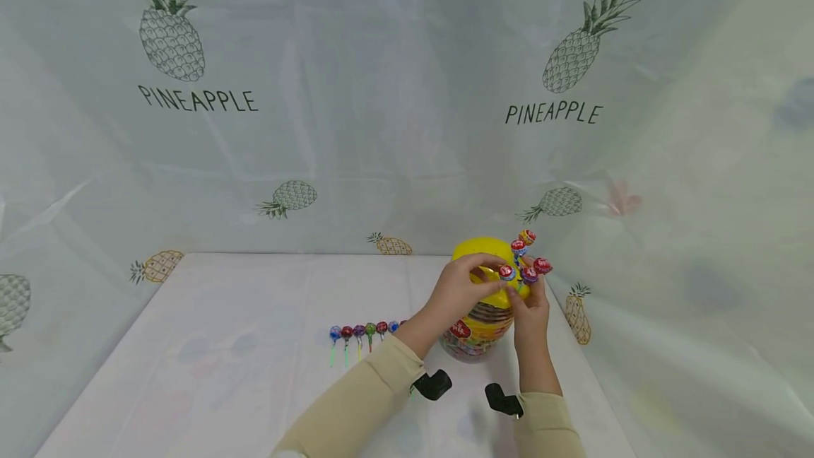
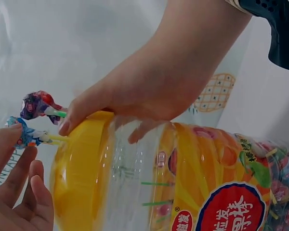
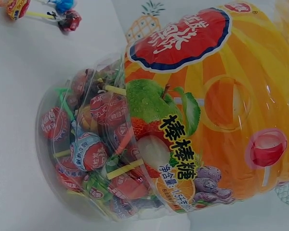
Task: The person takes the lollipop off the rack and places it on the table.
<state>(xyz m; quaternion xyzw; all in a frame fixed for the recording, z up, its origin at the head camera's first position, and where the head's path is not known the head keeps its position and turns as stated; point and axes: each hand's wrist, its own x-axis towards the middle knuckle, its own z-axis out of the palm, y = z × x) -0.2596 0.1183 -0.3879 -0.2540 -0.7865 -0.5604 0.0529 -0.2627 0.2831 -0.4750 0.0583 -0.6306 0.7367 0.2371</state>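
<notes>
Left hand [image 1: 459,290] curled on yellow lid [image 2: 82,178] of lollipop jar [image 3: 183,115]; right hand [image 1: 530,309] at 3 o'clock pinches lollipop bunch [image 1: 525,260].

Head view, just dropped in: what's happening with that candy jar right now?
A person works at a clear lollipop jar standing on the table. The left hand rests on its yellow lid, fingers over the rim. The right hand holds a bunch of wrapped lollipops by their sticks beside the lid. More lollipops lie in a row on the table, left of the jar.
</notes>
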